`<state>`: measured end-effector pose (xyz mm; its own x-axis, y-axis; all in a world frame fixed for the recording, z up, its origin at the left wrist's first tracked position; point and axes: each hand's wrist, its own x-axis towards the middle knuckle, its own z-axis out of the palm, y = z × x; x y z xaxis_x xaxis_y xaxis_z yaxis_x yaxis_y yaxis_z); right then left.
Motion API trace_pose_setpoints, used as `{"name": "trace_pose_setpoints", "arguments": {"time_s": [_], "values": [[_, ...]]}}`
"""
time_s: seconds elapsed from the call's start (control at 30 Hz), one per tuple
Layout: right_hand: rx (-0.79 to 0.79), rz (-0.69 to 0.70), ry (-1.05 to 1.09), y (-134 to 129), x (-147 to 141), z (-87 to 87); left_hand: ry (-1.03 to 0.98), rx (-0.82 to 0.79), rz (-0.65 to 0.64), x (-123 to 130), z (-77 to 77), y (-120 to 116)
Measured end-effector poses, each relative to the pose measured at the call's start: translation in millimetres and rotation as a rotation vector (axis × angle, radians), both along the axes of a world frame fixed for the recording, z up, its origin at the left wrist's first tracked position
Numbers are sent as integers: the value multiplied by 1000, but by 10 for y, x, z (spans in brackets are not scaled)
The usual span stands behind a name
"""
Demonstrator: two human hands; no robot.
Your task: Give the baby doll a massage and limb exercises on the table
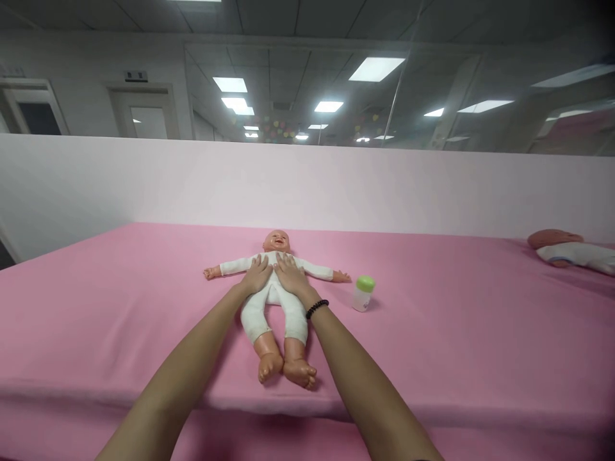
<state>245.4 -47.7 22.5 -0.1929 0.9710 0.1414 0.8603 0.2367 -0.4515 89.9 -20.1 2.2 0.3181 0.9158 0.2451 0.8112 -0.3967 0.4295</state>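
Observation:
A baby doll with a white cloth body lies on its back, arms stretched out sideways and bare feet toward me. My left hand rests flat on the left side of its torso, fingers extended toward the doll's head. On the other side of the torso lies my right hand, also flat with fingers stretched out. A black coiled band circles my right wrist. To the right of the doll's arm stands a small clear bottle with a green lid; neither hand touches it.
A pink sheet covers the padded surface, whose front edge runs close to me. Another doll lies at the far right. Behind the surface rises a low white wall with glass above it.

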Motion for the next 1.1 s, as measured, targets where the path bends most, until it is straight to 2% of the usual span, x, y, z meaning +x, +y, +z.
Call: {"name": "trace_pose_setpoints", "arguments": {"time_s": [0.1, 0.2, 0.27, 0.33, 0.4, 0.47, 0.53, 0.6, 0.7, 0.77, 0.83, 0.97, 1.03, 1.1], "values": [[43, -175, -5, -74, -34, 5, -20, -50, 180, 30, 64, -122], [175, -206, -63, -170, -48, 41, 5, 53, 261, 78, 171, -333], [231, -165, -70, -211, -46, 71, 67, 147, 214, 107, 233, -444], [264, -58, -46, -204, -35, 79, 77, 202, 97, 116, 253, -474], [269, 77, 4, -151, -21, 52, 15, 204, -31, 99, 221, -412], [217, 139, 35, -80, -9, 3, -41, 144, -117, 66, 153, -292], [133, 93, 22, -32, -9, -39, -46, 43, -108, 38, 84, -177], [69, -27, 0, -32, -22, -49, -25, -29, -15, 30, 47, -121], [99, -181, -20, -112, -44, -1, -14, -4, 143, 50, 73, -178], [161, -200, -28, -175, -49, 42, -10, 60, 176, 64, 123, -268], [217, -131, -16, -201, -42, 62, 6, 133, 140, 67, 168, -342], [281, 165, 32, -112, -16, 9, -31, 212, -49, 39, 166, -321], [221, 204, 29, -44, -6, -37, -55, 190, -105, 17, 123, -245], [145, 149, 12, -6, -5, -70, -22, 142, -120, -2, 77, -175]]}}
